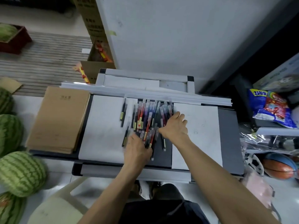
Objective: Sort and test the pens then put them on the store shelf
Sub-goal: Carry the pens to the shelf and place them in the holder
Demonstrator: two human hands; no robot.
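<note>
A pile of several pens [146,117] with red, black and blue barrels lies across the middle of a low dark table [229,143], partly on two white paper sheets [103,126]. One black pen [123,110] lies apart to the left. My left hand [137,149] rests on the near end of the pile, its fingers over several pens. My right hand [175,125] lies palm down on the pile's right side, fingers stretched over the pens. The frame is blurred, so the exact hold is unclear.
A stack of brown notebooks [56,118] sits on the table's left end. Several watermelons [19,173] lie on the floor at the left. A shelf [275,131] with snack bags [271,107] and balls [279,168] stands at the right. Cardboard boxes [95,50] stand behind.
</note>
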